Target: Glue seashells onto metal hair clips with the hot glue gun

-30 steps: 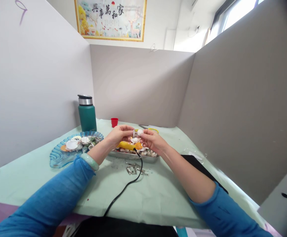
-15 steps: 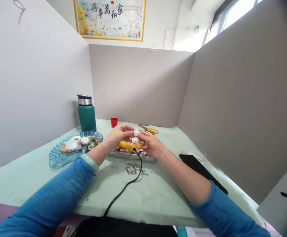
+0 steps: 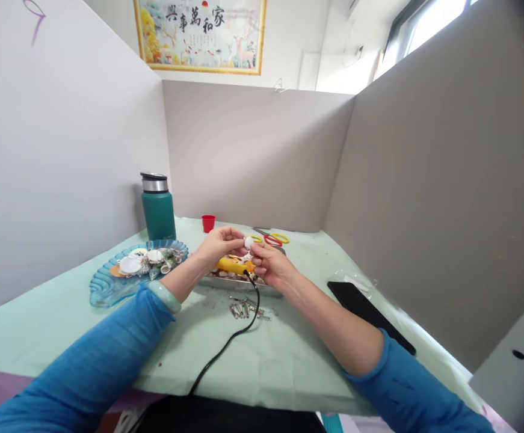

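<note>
Between the fingertips of both hands is a small white shell-like piece [image 3: 248, 242]. My left hand [image 3: 219, 246] pinches it from the left side, and my right hand [image 3: 274, 264] grips it from the right. Under the hands stands a shallow metal tray [image 3: 262, 290] with mixed shells, partly hidden by fingers. Across the tray lies a yellow-handled corded tool [image 3: 232, 266]; its tip cannot be seen. Its black cord [image 3: 225, 344] runs down over the table's front edge. Several small metal clips or pins [image 3: 242, 310] lie in front of the tray.
A blue scalloped dish [image 3: 101, 288] with shells stands left, before a green bottle [image 3: 158, 213]. Behind the hands are a red cup [image 3: 208, 224] and scissors [image 3: 280, 239] with yellow and red handles. A black flat object [image 3: 370, 316] lies right. Grey panels [image 3: 257, 150] enclose the table.
My right hand has shifted slightly left and turned, its fingers curling more. The white piece appears turned between the fingertips. My left hand has hardly moved.
</note>
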